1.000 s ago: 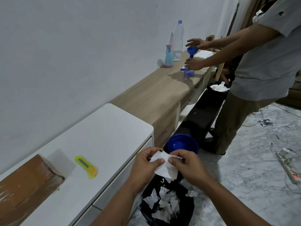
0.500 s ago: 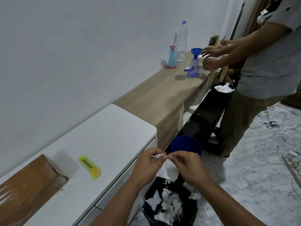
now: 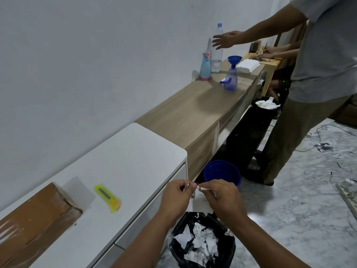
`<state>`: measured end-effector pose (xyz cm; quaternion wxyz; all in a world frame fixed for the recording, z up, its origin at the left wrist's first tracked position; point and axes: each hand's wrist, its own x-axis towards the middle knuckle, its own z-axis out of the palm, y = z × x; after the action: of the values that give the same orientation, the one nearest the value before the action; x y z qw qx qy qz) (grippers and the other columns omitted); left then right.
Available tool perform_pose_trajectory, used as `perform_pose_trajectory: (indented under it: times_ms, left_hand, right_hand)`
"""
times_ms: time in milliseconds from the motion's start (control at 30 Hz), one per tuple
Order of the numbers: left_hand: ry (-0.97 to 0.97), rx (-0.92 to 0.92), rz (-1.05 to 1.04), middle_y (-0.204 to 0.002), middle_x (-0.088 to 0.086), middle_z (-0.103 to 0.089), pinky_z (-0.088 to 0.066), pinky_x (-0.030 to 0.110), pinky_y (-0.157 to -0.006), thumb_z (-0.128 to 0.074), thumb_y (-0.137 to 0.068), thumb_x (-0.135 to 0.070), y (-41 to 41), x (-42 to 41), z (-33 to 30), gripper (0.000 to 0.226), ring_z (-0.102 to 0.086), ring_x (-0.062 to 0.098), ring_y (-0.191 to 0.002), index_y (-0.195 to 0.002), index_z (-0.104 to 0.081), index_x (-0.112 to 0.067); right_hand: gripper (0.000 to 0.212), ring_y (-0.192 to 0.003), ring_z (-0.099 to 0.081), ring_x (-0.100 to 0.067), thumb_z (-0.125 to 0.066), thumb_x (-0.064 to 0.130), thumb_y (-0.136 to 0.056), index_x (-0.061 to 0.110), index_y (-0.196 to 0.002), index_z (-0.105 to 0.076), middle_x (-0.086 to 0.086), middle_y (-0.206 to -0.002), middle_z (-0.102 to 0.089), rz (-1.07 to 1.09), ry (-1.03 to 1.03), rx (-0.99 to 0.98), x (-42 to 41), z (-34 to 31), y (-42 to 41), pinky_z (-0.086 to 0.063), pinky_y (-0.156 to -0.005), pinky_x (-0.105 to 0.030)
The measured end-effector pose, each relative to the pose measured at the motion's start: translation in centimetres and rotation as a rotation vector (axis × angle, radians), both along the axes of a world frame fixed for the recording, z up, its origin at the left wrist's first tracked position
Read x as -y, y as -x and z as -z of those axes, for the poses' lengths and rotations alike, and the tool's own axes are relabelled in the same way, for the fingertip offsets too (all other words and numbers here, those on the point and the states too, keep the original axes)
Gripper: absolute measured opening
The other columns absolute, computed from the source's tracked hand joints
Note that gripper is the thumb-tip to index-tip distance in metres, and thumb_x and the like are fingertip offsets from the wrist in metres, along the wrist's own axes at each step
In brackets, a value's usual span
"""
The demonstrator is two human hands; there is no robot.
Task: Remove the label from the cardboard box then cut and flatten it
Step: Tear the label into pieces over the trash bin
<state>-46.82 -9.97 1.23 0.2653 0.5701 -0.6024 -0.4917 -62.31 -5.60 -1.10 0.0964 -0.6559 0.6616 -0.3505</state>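
A white paper label (image 3: 199,204) with a barcode hangs between my two hands, above a black bin (image 3: 228,250) holding several torn white scraps. My left hand (image 3: 175,200) pinches its top left edge and my right hand (image 3: 224,200) pinches its top right edge. The brown taped cardboard box (image 3: 34,219) lies at the far left of the white cabinet top (image 3: 123,161). Beside the box rests a yellow utility knife (image 3: 108,198), untouched.
A blue bucket (image 3: 222,173) stands on the floor just beyond my hands. Another person (image 3: 316,74) stands at the right, one hand reaching towards a clear water bottle (image 3: 216,49) on the wooden counter (image 3: 193,113), near two spray bottles and a blue funnel. Cables lie on the marble floor.
My hands stay over the bin with the label, fingertips now pinching its top edge close together. The other person's hand left the funnel bottle and reaches towards the water bottle.
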Motion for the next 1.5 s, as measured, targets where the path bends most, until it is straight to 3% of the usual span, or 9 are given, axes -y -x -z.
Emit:
perform_pose_trajectory:
  times_ms: [100, 433, 633, 800, 967, 1067, 1233, 1367, 1500]
  left_hand:
    - [-0.019, 0.01, -0.016, -0.091, -0.015, -0.066, -0.052, 0.028, -0.086, -0.065, -0.094, -0.038, 0.1, -0.2, 0.3, 0.006, -0.062, 0.005, -0.089, -0.097, -0.066, -0.033]
    - [-0.209, -0.138, -0.256, -0.082, 0.009, -0.075, -0.056, 0.036, -0.069, -0.067, -0.094, -0.02, 0.4, 0.5, 0.5, 0.021, -0.063, 0.02, -0.071, -0.075, -0.076, -0.018]
    - [-0.277, -0.202, -0.385, -0.076, 0.003, -0.071, -0.057, 0.039, -0.079, -0.065, -0.095, -0.016, -2.0, 1.2, 1.2, 0.019, -0.062, 0.021, -0.073, -0.078, -0.073, -0.017]
    - [-0.32, -0.264, -0.329, -0.098, 0.005, -0.076, -0.053, 0.037, -0.084, -0.066, -0.095, -0.017, -2.7, 0.6, 2.8, 0.016, -0.066, 0.022, -0.087, -0.107, -0.077, -0.012]
    - [-0.422, -0.491, -0.194, -0.104, 0.012, -0.077, -0.057, 0.037, -0.086, -0.048, -0.102, -0.024, -0.3, -0.7, 1.0, 0.032, -0.074, 0.024, -0.094, -0.107, -0.076, -0.01]
    - [-0.487, -0.651, -0.182, -0.104, 0.015, -0.076, -0.055, 0.036, -0.081, -0.046, -0.102, -0.046, 0.0, -1.3, 0.1, 0.049, -0.073, 0.024, -0.088, -0.107, -0.075, -0.007]
    - [-0.327, -0.483, -0.097, -0.098, 0.011, -0.078, -0.058, 0.032, -0.076, -0.065, -0.094, -0.008, -0.2, -1.7, 0.1, 0.026, -0.075, 0.024, -0.09, -0.12, -0.069, -0.009]
    - [-0.266, -0.44, -0.13, -0.098, 0.009, -0.078, -0.06, 0.04, -0.086, -0.072, -0.085, 0.006, -1.0, -1.4, 0.9, 0.103, -0.075, 0.023, -0.091, -0.153, -0.015, -0.046]
    - [-0.142, -0.28, -0.101, -0.097, -0.003, -0.074, -0.059, 0.032, -0.084, -0.075, -0.085, -0.002, -1.0, -1.6, 0.9, 0.116, -0.074, 0.01, -0.085, -0.15, 0.004, -0.055]
  right_hand:
    - [0.015, -0.079, -0.065, -0.001, -0.063, 0.032, -0.087, 0.033, -0.097, -0.075, 0.018, -0.084, -0.074, 0.011, 0.034, -0.026, -0.1, 0.1, 0.0, -0.052, -0.071, -0.036]
    - [0.018, -0.086, -0.059, -0.004, -0.055, 0.03, -0.089, 0.032, -0.094, -0.073, 0.017, -0.086, -0.071, -0.142, 0.207, -0.213, -1.0, -0.8, -1.2, -0.039, -0.079, -0.028]
    - [0.018, -0.085, -0.066, 0.001, -0.068, 0.009, -0.087, 0.025, -0.091, -0.075, 0.017, -0.085, -0.073, 0.043, 0.153, 0.478, -2.7, -3.8, -0.5, -0.051, -0.072, -0.011]
    - [0.023, -0.075, -0.073, -0.01, -0.067, 0.004, -0.088, 0.023, -0.1, -0.072, 0.006, -0.087, -0.077, 0.126, -0.062, 0.968, -2.4, -4.6, 0.5, -0.055, -0.06, -0.019]
    - [0.03, -0.083, -0.073, -0.016, -0.071, 0.009, -0.083, 0.027, -0.106, -0.071, 0.004, -0.094, -0.076, 0.198, -0.228, 0.912, -2.1, -2.3, -1.0, -0.062, -0.072, -0.039]
    - [0.032, -0.086, -0.071, -0.013, -0.071, 0.011, -0.083, 0.031, -0.108, -0.071, 0.008, -0.096, -0.075, 0.202, -0.245, 0.797, -1.8, -1.5, -1.4, -0.061, -0.074, -0.035]
    - [0.032, -0.088, -0.071, -0.006, -0.069, 0.011, -0.086, 0.026, -0.115, -0.071, 0.009, -0.098, -0.076, 0.12, -0.283, 0.733, -1.6, -1.6, -1.5, -0.059, -0.075, -0.025]
    - [0.039, -0.087, -0.067, 0.009, -0.069, 0.011, -0.085, 0.022, -0.123, -0.067, 0.022, -0.093, -0.07, 0.093, -0.318, 0.673, -1.7, -1.4, -1.6, -0.056, -0.075, -0.014]
    - [0.067, -0.098, -0.061, 0.006, -0.068, 0.022, -0.087, 0.026, -0.147, -0.037, 0.011, -0.122, -0.065, 0.118, -0.371, 0.506, -1.8, -0.6, -2.2, -0.048, -0.082, -0.009]
